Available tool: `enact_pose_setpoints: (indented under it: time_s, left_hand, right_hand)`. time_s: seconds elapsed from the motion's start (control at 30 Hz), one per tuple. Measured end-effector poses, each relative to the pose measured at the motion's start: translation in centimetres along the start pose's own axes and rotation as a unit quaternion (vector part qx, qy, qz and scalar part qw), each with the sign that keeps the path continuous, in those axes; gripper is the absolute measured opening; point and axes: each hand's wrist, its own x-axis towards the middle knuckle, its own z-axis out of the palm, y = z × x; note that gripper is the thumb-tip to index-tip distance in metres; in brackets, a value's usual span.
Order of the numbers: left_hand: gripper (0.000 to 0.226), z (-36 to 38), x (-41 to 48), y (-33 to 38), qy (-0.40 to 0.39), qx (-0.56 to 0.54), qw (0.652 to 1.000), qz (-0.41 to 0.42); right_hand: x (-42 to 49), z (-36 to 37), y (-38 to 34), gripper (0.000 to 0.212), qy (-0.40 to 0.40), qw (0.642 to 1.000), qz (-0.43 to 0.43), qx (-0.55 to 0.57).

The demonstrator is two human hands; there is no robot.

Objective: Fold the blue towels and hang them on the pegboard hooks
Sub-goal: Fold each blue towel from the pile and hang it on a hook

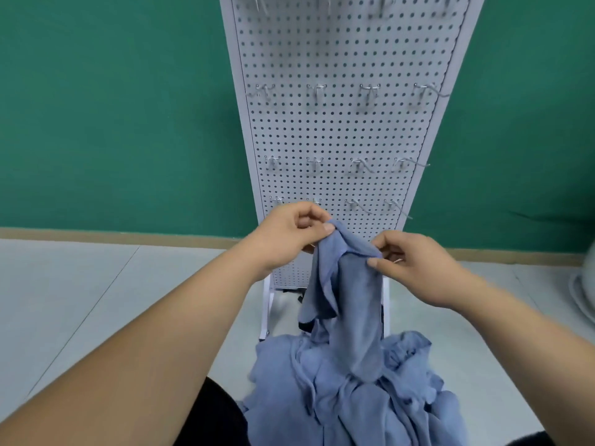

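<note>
While the left hand (291, 235) pinched one top corner of the blue towel (347, 291) between thumb and curled fingers, the right hand (415, 268) pinched the other, and the cloth hung down onto the towel pile (354, 400), right before the white pegboard (338, 130) with its bare metal hooks (317, 93)!

Checked my view for writing: no text, label, brand, number or sign is legible. Nothing readable on the pegboard (338, 130), on the blue towels (354, 397) below it, or on the green wall (112, 123) behind it.
</note>
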Motion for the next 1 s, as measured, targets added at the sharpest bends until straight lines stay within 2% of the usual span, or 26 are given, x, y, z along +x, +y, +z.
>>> enact_pose_setpoints:
  time_s: [0.07,0.17,0.27,0.4,0.57,0.7,1.0]
  left_hand:
    - [0.003,0.5,-0.1,0.0,0.015,-0.007,1.000,0.005]
    - [0.006,1.3,0.3,-1.7,0.010,0.057,0.998,-0.030]
    - [0.009,2.2,1.0,-2.9,-0.029,0.118,0.991,-0.056]
    - [0.017,3.7,1.5,-2.7,-0.021,0.148,0.988,-0.031]
    - [0.028,5.8,2.0,-3.4,-0.096,0.147,0.984,-0.022]
    - [0.011,7.2,3.3,-5.0,-0.045,0.206,0.977,0.002]
    - [0.004,4.4,5.5,-5.5,0.073,0.371,0.925,-0.026]
  right_hand:
    - [-0.6,-0.9,0.0,0.008,0.022,0.997,0.013,0.075]
    - [-0.8,-0.6,0.0,0.008,0.055,0.987,0.037,0.146]
    - [-0.1,0.4,0.0,0.009,0.069,0.988,0.037,0.130]
    - [0.8,1.1,0.4,0.011,0.082,0.990,0.050,0.099]
    - [1.6,1.5,1.3,0.010,0.090,0.989,0.077,0.093]
    - [2.1,1.4,1.8,0.011,0.084,0.989,0.078,0.088]
    - [3.0,-1.4,4.6,0.014,0.111,0.982,0.115,0.099]
